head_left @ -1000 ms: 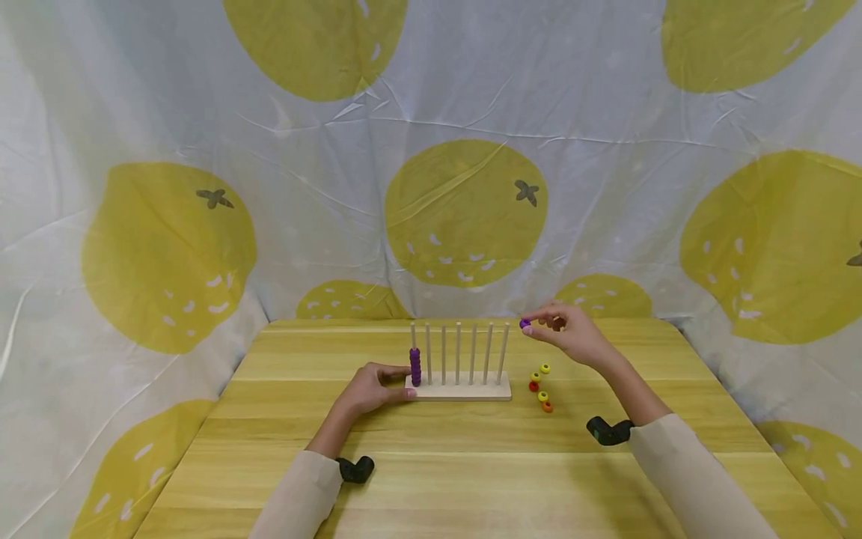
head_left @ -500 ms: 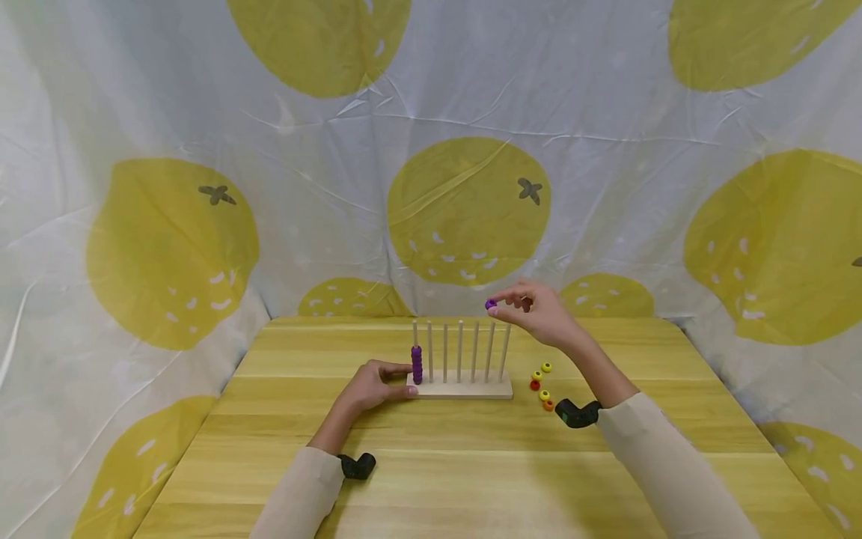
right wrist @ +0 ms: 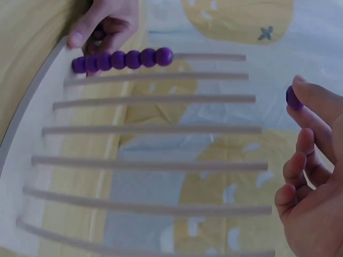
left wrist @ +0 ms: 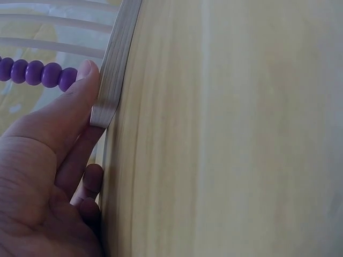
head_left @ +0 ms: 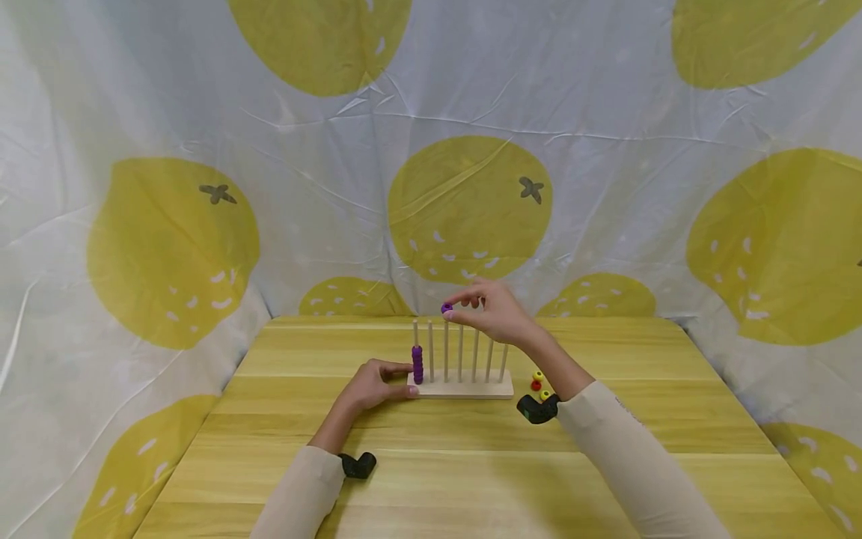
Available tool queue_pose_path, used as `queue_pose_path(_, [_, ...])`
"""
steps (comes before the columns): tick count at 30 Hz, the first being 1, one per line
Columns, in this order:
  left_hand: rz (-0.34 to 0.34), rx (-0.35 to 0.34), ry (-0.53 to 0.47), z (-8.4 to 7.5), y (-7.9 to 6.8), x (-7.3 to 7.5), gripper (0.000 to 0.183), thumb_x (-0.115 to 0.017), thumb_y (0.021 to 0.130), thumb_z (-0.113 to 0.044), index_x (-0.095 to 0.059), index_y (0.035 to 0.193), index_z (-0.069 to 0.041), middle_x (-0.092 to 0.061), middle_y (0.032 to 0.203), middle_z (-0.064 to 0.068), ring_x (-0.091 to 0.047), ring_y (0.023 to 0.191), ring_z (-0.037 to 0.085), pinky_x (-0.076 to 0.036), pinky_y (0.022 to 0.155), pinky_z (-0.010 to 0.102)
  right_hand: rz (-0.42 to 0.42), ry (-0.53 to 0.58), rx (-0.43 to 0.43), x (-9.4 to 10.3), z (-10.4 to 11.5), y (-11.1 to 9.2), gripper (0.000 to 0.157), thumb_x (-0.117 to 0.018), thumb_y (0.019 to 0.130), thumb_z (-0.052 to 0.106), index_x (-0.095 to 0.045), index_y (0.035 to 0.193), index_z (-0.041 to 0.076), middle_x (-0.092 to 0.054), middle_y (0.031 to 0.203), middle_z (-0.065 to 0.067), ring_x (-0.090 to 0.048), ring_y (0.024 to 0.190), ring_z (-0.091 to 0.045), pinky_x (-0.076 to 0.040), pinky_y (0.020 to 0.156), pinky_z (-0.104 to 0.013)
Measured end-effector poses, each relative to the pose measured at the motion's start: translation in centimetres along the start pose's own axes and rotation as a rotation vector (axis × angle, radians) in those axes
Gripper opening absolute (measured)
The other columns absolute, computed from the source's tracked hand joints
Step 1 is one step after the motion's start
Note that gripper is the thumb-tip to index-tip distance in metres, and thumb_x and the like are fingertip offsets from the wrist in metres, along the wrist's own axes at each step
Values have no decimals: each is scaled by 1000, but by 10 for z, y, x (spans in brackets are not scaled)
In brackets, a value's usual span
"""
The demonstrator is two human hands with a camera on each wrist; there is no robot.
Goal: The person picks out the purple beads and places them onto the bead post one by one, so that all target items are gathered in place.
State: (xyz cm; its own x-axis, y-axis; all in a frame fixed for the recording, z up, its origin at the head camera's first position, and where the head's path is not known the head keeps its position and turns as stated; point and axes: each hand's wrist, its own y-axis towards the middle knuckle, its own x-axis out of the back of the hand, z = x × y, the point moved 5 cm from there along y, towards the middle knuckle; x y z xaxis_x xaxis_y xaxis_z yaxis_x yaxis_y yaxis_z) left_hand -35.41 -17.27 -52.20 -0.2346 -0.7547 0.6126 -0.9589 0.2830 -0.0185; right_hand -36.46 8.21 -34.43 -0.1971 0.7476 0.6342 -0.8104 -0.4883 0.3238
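A wooden peg rack (head_left: 465, 387) with several upright pegs stands on the table. Its leftmost peg bears a stack of purple beads (head_left: 417, 365), also visible in the right wrist view, with bare peg above it. My left hand (head_left: 372, 386) grips the rack's left end, thumb on the base (left wrist: 115, 69) beside the lowest bead and fingers behind. Between thumb and forefinger, my right hand (head_left: 497, 313) pinches a single purple bead (head_left: 447, 308). That bead (right wrist: 293, 98) is off the pegs, level with the peg tops and just beyond their ends in the right wrist view.
Loose yellow beads (head_left: 544, 395) and a red bead (head_left: 536, 385) lie on the table (head_left: 431, 479) right of the rack, beside the right wrist's black camera (head_left: 539, 409). A lemon-print cloth (head_left: 323, 209) hangs behind the table.
My right hand has carried the purple bead leftward from beyond the rack's right end to over its pegs. Its wrist now covers some loose beads. The left hand has stayed put.
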Motion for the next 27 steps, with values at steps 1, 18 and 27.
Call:
queue_pose_path(1, [0, 2, -1, 0, 0, 0, 53, -89, 80, -43, -75, 128, -26, -72, 131, 4, -62, 130, 31, -49, 110, 52, 3, 2, -2, -4, 1, 3, 19, -78, 93, 35, -81, 108, 24, -59, 94, -3, -45, 84, -23, -36, 68, -35])
queue_pose_path(18, [-1, 12, -17, 0, 0, 0, 53, -89, 79, -44, -75, 127, -27, -72, 132, 1, -60, 132, 31, -47, 112, 52, 50, -30, -20, -39, 15, 21, 19, -78, 94, 33, -81, 109, 21, -62, 97, -1, -46, 85, -20, -36, 67, -30])
queue_pose_path(27, [13, 17, -17, -1, 0, -1, 54, -88, 81, -44, -74, 129, -26, -71, 134, 2, -58, 135, 34, -44, 114, 55, 50, -71, 12, -47, 18, 26, 17, -79, 93, 30, -82, 105, 19, -66, 96, 1, -47, 80, -19, -39, 70, -31])
